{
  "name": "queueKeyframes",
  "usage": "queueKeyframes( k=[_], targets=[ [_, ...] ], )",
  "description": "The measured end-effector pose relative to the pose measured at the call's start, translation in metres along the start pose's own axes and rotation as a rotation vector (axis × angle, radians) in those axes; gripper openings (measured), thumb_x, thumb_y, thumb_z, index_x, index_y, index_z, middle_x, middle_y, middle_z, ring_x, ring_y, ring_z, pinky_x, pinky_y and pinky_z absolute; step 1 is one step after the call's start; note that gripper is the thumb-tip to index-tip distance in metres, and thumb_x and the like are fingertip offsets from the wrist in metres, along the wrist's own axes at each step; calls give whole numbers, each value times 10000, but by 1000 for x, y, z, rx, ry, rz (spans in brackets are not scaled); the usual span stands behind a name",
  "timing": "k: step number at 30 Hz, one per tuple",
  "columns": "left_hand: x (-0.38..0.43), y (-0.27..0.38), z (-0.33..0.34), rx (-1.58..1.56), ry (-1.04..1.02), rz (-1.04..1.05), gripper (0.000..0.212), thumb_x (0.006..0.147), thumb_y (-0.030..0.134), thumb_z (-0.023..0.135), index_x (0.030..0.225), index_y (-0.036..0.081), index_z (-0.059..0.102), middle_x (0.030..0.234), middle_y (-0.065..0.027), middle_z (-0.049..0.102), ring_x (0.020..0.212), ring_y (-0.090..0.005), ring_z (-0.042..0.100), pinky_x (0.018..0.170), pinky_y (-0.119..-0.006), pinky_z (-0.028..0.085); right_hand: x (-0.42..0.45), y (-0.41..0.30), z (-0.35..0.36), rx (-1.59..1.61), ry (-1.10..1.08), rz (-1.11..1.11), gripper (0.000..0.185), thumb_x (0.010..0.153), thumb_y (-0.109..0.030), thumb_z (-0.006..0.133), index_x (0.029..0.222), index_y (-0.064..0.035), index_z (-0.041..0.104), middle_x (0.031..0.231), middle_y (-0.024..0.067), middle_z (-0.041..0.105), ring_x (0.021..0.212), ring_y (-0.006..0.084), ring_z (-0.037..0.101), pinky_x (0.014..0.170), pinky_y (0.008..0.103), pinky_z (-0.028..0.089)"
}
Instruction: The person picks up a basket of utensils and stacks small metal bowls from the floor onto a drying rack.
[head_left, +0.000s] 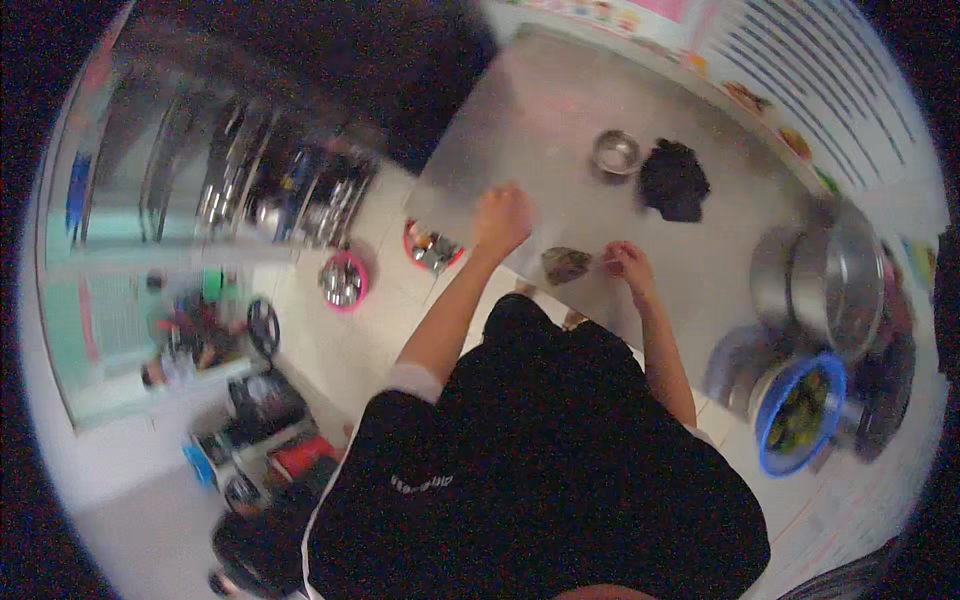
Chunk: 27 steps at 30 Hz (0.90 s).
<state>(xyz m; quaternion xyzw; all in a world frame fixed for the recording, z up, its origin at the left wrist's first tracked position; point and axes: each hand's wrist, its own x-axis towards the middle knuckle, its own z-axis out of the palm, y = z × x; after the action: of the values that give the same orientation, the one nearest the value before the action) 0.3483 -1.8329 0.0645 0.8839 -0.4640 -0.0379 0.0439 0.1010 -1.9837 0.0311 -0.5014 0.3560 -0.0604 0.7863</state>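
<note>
My left hand (506, 219) is over the near left part of a stainless steel table (540, 165). It is blurred and its fingers look curled, so I cannot tell if anything is in it. Closer to my body, my right hand (628, 264) hovers at or over the tabletop with thumb and fingers drawn together; whether it pinches something small is unclear. Between the hands, nearer the right one, lies a small crumpled greenish-brown item (567, 265). Farther back stand a round metal bowl (616, 152) and, beside it, a crumpled black cloth or bag (673, 180).
At the right are a large metal pot (776, 277) and a blue-rimmed basin (765, 442) holding greenish contents. On the floor at left sit a pink-rimmed basin (364, 274) and a red-rimmed basin (407, 238), both with metal items. Racks of metalware (300, 187) stand beyond.
</note>
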Motion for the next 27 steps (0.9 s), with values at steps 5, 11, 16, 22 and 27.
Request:
queueKeyframes(
  k=[5, 11, 16, 22, 27],
  targets=[
    [-7, -10, 1, 23, -257, -233, 562, 712, 253, 657, 1213, 100, 454, 1254, -142, 459, 1137, -333, 470, 928, -465, 402, 42, -36, 38, -228, -72, -36, 395, 860, -247, 567, 1221, -103, 496, 1028, 105, 617, 881, 185, 622, 736, 303, 492],
    [-43, -15, 8, -108, -31, -422, 730, 739, 294, 654, 1366, 141, 314, 1347, -195, 358, 1192, -358, 417, 941, -481, 399, 176, -18, 13, -536, -54, -140, 498, 800, -172, 608, 1270, -103, 458, 1031, 133, 582, 845, 238, 602, 677, 351, 506],
    [-31, -12, -11, -337, 96, -285, 845, 736, 344, 683, 1418, 125, 234, 1410, -263, 245, 1262, -412, 334, 981, -500, 370, 268, 32, -95, -499, 136, -284, 539, 748, -113, 642, 1260, -54, 484, 939, 135, 610, 768, 278, 590, 633, 391, 518],
    [-168, -31, -13, -594, 283, -472, 785, 717, 215, 707, 1365, 43, 298, 1356, -288, 296, 1219, -437, 363, 1004, -456, 363, 196, -6, -14, -1094, 510, -1189, 353, 797, -337, 654, 976, -34, 654, 855, 114, 669, 751, 252, 621, 714, 384, 497],
    [-239, -19, -45, -756, 365, -674, 602, 744, 187, 680, 1272, 28, 440, 1166, -222, 517, 1138, -376, 465, 958, -433, 404, 181, -44, -5, -548, 182, -623, 382, 881, -389, 563, 898, -19, 651, 736, 108, 657, 623, 225, 611, 620, 384, 473]
  ],
)
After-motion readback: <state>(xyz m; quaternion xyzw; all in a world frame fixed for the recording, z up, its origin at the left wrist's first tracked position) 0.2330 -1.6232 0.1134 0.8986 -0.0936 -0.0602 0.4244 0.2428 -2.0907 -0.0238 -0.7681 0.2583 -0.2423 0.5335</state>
